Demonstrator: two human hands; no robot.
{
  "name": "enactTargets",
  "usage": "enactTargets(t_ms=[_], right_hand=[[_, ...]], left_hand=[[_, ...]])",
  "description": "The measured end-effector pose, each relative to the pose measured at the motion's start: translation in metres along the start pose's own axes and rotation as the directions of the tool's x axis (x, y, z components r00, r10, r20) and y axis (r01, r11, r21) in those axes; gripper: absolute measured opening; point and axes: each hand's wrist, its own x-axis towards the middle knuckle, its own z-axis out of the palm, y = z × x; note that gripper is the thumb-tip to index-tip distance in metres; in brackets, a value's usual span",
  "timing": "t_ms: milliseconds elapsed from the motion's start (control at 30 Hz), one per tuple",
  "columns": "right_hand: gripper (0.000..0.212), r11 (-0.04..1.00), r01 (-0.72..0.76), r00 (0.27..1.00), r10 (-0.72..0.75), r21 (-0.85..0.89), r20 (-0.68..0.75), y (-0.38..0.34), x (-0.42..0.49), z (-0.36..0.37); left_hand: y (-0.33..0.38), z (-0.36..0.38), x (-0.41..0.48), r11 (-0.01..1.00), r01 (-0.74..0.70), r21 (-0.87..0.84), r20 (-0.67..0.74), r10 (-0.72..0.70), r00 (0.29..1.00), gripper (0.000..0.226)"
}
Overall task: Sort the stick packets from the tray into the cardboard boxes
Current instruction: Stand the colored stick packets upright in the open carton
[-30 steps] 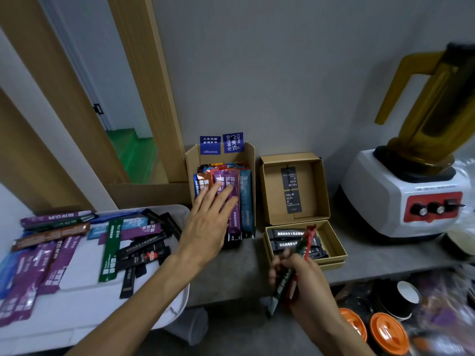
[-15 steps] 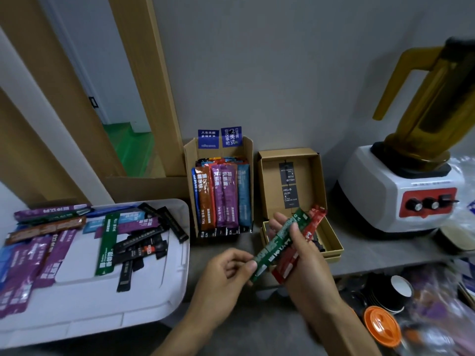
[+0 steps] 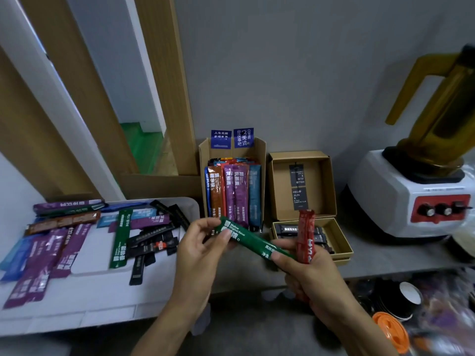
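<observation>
The green stick packet (image 3: 253, 241) slants in the air before the two cardboard boxes (image 3: 262, 155) on the grey bench (image 3: 385, 255), pinched at its upper end by the left hand (image 3: 203, 249) and at its lower end by the right hand (image 3: 308, 273), which also grips an upright red stick packet (image 3: 305, 235), with the littered white tray (image 3: 102, 291) at the left.

A white blender (image 3: 411, 199) with an amber jug (image 3: 442, 109) stands by the grey wall (image 3: 308, 60).
</observation>
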Motion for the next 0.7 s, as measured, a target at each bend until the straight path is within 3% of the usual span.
enactTargets(t_ms=[67,233,300,367,433,533,700], right_hand=[[0.027,0.996,0.007,1.000,-0.008,-0.094,-0.012,0.000,-0.003,0.006],[0.013,0.976,0.043,0.996,-0.058,-0.213,-0.063,0.010,-0.002,0.012],[0.012,0.973,0.051,0.996,-0.066,-0.227,-0.061,0.010,-0.001,0.015],[0.015,0.977,0.053,0.994,-0.071,-0.205,-0.079,0.009,-0.002,0.018],[0.021,0.981,0.049,0.992,-0.070,-0.187,-0.104,0.009,-0.004,0.017],[0.018,0.979,0.029,0.990,-0.056,-0.200,-0.132,0.015,-0.005,0.014],[0.026,0.997,-0.005,0.995,-0.003,-0.080,-0.095,0.014,-0.012,0.015]], left_hand=[[0.004,0.005,0.002,0.996,0.035,-0.087,-0.025,-0.037,0.999,0.033],[0.015,0.010,0.009,0.997,0.044,-0.068,-0.031,-0.046,0.998,0.034],[0.023,0.009,0.015,0.999,-0.004,0.050,-0.003,0.004,1.000,0.034],[0.035,0.006,0.026,0.956,-0.143,0.254,0.014,0.145,0.989,0.030],[0.051,0.006,0.045,0.853,-0.282,0.440,0.059,0.286,0.957,0.028],[0.060,0.013,0.077,0.664,-0.382,0.643,0.192,0.344,0.919,0.027],[0.033,0.019,0.104,0.294,-0.505,0.812,0.365,0.420,0.831,0.034]])
